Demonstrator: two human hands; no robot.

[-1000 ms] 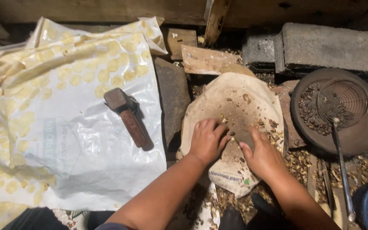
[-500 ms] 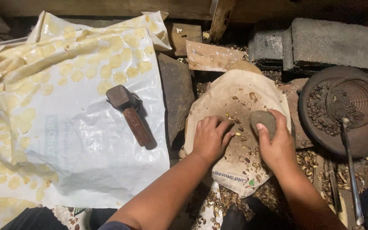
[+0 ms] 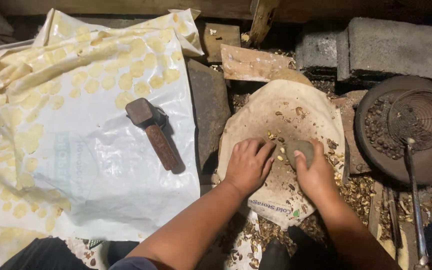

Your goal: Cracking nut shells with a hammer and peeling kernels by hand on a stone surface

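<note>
Stone work on the paper sheet, partway through

Closing the right hand [image 3: 318,175] firmly round a grey stone [image 3: 301,148], fingers wrapped over its top, and holding it just above the middle of the brown paper sheet [image 3: 276,112]. Resting the left hand [image 3: 248,165] palm down on the sheet just beside the stone, fingers half curled; not showing whether anything small is pinned under the fingertips, so leaving that open.

Judging progress from the lie of things: showing a fair amount done already, with pale kernels [image 3: 280,150] and dark shell bits [image 3: 332,145] lying scattered over the sheet around the stone, and a thick litter of broken shells [image 3: 356,187] lying off its right edge and down toward the floor near the arms. Judging plenty left as well: keeping a heap of dark, whole-looking seeds [image 3: 376,125] in the round pan [image 3: 421,167] to the right, under a wire strainer [image 3: 421,117] with a long handle.

Leaving the hammer [image 3: 153,132] untouched on the white sack [image 3: 76,165] to the left, well apart from both hands. Lying beyond the sheet, a grey concrete block [image 3: 396,45].
</note>
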